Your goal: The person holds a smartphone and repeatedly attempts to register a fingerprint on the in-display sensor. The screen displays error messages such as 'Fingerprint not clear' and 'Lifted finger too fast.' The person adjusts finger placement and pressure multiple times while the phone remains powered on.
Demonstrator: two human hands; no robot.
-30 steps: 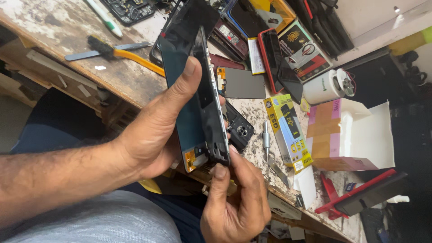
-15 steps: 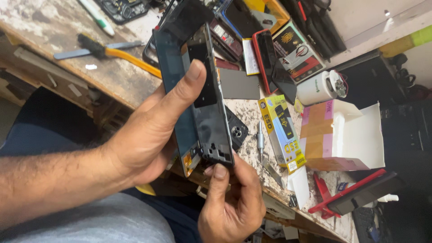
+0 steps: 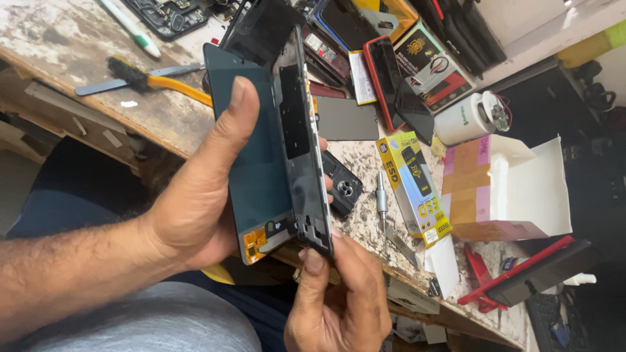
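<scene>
Over the near edge of the tabletop (image 3: pixel 78 39), above the person's lap, a dismantled phone is held up in both hands; the left hand (image 3: pixel 202 195) grasps the dark screen panel (image 3: pixel 251 150) from behind, its thumb laid flat up the glass, and an orange flex tab shows at the panel's lower corner; the black phone frame (image 3: pixel 303 143) stands upright just beside the panel, touching it along one long edge and opening away from it like a book cover; the right hand (image 3: pixel 339 300) comes up from below and pinches the frame's bottom end between thumb and fingers, so both hands are closed on the parts.

Behind them, on the scarred, paint-flecked wood, lies a brush with a yellow handle (image 3: pixel 153 79) next to a flat metal spudger; a small black camera piece (image 3: pixel 343 186) sits just beyond the frame, partly hidden by it; near it a slim metal screwdriver (image 3: pixel 382 195) rests beside a yellow box (image 3: pixel 414 186); further right stands a white carton with pink tape (image 3: pixel 508 189), and a white cylinder (image 3: pixel 466 117) lies on its side above it; a red-cased phone (image 3: pixel 388 78) and other phones and packets crowd the far side.
</scene>
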